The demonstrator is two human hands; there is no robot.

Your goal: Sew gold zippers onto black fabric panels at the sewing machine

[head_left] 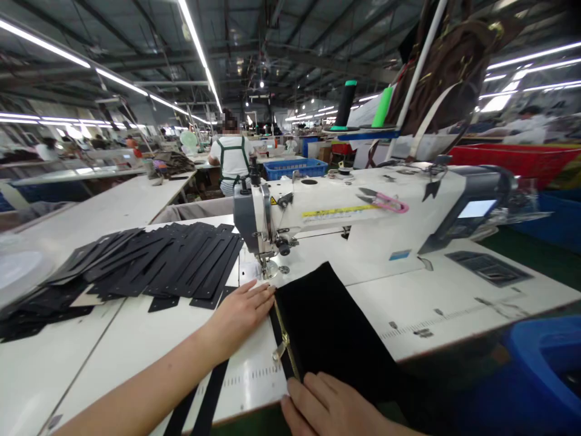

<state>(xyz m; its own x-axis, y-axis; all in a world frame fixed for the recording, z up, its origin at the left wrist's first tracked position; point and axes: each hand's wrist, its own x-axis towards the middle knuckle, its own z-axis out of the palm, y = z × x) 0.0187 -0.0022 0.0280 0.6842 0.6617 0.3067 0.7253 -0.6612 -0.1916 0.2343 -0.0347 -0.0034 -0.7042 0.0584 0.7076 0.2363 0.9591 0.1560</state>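
Observation:
A black fabric piece (336, 327) lies on the white sewing table and hangs over its front edge. A gold zipper (285, 336) with a metal pull runs along its left side. Just in front of the needle area of the sewing machine (327, 212), my left hand (242, 312) rests flat, its fingertips on the fabric's upper left corner. At the near end of the zipper, my right hand (333, 406) has its fingers closed on the fabric edge; the thumb is partly hidden. Black strips (211, 393) pass under my left forearm.
Many flat black pieces (181, 260) are spread left of the machine. Pink-handled snips (385, 200) lie on the machine arm. Thread cones (347, 104) stand behind. A blue bin (544, 357) is at the lower right. A person (232, 154) sits farther ahead.

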